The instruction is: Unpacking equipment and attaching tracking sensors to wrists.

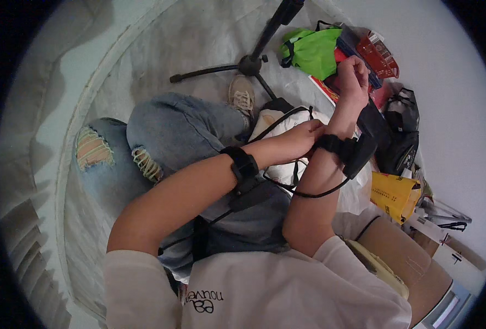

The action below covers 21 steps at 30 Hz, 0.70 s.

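My left hand is at the inner side of my right forearm, close to a black wrist strap. Its fingertips are partly hidden, so a grip on the strap cannot be made out. My right hand is raised beyond it, fingers loosely curled with nothing visible in them. A black device sits on the right wrist strap, with a black cable looping from it. Another black strap circles my left wrist, with a dark device below it. White material lies beneath my forearms.
A black tripod stand stands ahead by a beige shoe. To the right are a green bag, a red plastic basket, dark pouches and a yellow bag. A brown padded seat lies lower right.
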Each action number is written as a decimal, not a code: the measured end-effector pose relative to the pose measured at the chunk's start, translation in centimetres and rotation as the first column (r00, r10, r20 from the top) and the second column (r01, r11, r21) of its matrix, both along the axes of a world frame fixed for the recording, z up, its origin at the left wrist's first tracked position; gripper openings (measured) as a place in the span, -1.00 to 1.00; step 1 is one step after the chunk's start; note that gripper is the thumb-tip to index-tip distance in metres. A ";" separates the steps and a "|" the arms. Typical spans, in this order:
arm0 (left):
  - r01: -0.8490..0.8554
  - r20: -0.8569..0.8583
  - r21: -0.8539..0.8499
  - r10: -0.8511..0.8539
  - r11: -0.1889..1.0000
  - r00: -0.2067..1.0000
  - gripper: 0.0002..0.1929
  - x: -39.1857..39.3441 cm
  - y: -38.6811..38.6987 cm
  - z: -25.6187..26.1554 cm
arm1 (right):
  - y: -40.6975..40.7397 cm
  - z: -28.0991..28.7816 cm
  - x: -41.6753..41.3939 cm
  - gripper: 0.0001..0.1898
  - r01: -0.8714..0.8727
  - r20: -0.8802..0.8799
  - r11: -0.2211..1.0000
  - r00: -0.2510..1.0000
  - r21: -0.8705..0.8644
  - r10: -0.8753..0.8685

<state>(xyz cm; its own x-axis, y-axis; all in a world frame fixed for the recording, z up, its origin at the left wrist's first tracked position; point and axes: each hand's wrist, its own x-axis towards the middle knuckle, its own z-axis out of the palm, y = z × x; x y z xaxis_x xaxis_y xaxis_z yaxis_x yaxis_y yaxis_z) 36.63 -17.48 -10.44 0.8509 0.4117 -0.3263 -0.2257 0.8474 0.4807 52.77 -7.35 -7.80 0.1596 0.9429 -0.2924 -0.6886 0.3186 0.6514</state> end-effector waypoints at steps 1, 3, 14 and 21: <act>0.002 -0.174 0.209 0.035 0.978 0.984 -0.77 -0.2 0.2 0.3 | 0.1 -0.3 -0.9 -0.90 0.051 0.058 0.998 0.997 -0.032 -0.049; 0.042 -0.332 0.403 0.104 0.914 0.937 -0.77 -0.6 0.7 0.7 | 0.1 -0.8 -1.3 -0.89 0.103 0.118 0.993 0.988 -0.061 -0.096; -0.138 -0.343 0.407 0.291 0.903 0.893 -0.74 -1.4 2.7 0.6 | -0.6 -4.7 0.5 -0.87 0.148 0.223 0.973 0.969 -0.175 -0.108; -0.287 -0.187 0.340 0.364 0.896 0.913 -0.73 -1.6 3.5 0.5 | -1.2 -6.6 0.3 -0.87 0.131 0.336 0.958 0.941 -0.256 -0.039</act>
